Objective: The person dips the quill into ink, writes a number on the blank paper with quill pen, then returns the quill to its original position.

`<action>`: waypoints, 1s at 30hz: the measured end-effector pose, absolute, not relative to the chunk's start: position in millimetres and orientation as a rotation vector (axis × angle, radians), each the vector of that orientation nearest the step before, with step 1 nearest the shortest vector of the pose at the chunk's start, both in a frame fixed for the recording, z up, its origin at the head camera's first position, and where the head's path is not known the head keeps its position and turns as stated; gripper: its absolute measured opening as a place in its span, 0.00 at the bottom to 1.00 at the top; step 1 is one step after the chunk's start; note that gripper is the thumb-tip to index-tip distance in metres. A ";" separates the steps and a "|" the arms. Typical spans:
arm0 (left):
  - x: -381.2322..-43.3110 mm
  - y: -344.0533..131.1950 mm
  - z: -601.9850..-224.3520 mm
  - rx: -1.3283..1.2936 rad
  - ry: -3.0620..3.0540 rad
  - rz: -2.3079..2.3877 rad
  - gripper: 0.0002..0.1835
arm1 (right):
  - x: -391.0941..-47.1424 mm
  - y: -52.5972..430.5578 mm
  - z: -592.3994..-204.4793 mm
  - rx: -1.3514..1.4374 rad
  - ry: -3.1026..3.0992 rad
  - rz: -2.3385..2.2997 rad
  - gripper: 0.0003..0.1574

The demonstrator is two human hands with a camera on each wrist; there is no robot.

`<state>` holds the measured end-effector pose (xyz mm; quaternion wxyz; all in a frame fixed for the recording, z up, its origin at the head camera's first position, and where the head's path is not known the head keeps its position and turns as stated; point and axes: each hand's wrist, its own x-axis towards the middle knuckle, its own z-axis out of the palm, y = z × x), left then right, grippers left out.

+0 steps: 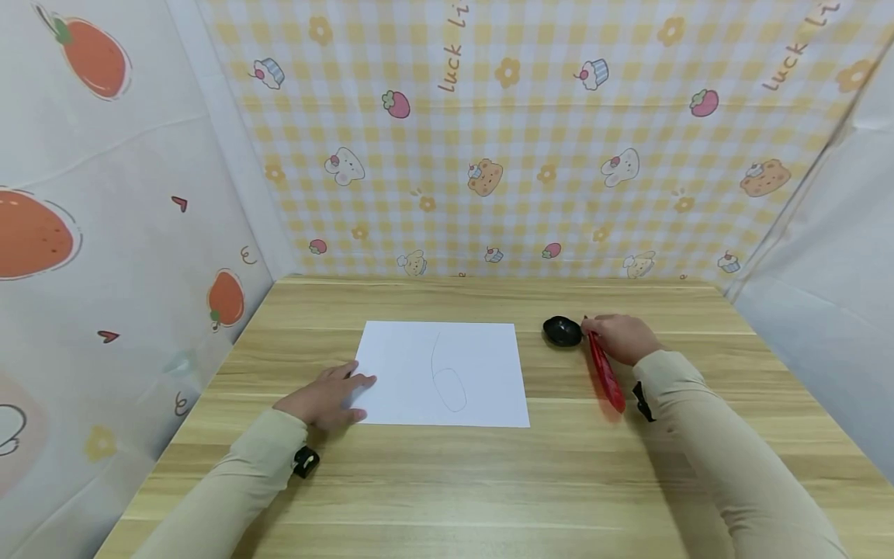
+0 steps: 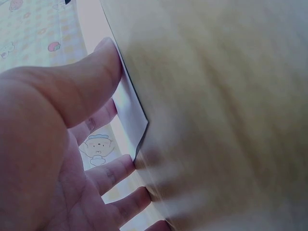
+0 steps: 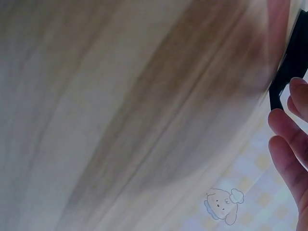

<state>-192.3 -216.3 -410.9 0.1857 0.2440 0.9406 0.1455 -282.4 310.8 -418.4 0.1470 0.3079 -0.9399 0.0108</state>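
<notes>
In the head view a white sheet of paper (image 1: 398, 373) lies on the table with a thin line figure like a 6 drawn on it. My left hand (image 1: 327, 397) rests at the paper's left edge with its fingers spread. The left wrist view has the thumb (image 2: 103, 72) along the paper's edge, close to a corner. To the right, my right hand (image 1: 618, 338) pinches the upper end of a long, glossy red packet-like thing (image 1: 606, 376), which slants toward me. A small black dish (image 1: 562, 332) sits right beside those fingertips; the fingers hide the red thing's upper end.
The wooden table (image 1: 447, 489) runs back to a yellow checked cloth wall (image 1: 433, 140). A white cloth with fruit prints (image 1: 140, 178) bounds the left side, and plain white cloth (image 1: 824, 256) the right. Each wrist wears a black strap.
</notes>
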 end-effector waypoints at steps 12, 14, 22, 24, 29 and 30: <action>-195.4 -218.2 -412.2 0.690 2.650 0.399 0.32 | -278.3 306.9 -415.2 0.870 -2.764 0.047 0.13; -196.4 -218.8 -413.3 0.683 2.649 0.400 0.32 | -279.3 307.0 -416.0 0.861 -2.771 0.045 0.13; -195.7 -218.7 -413.3 0.681 2.649 0.409 0.32 | -284.4 310.7 -421.4 0.860 -2.815 0.030 0.14; -195.0 -218.2 -412.9 0.684 2.648 0.407 0.32 | -285.1 311.4 -422.5 0.865 -2.820 0.026 0.14; -192.7 -216.3 -409.9 0.674 2.643 0.411 0.32 | -284.8 311.4 -423.0 0.867 -2.831 0.021 0.13; -192.5 -216.1 -409.0 0.674 2.642 0.411 0.32 | -284.5 311.3 -422.8 0.864 -2.833 0.020 0.13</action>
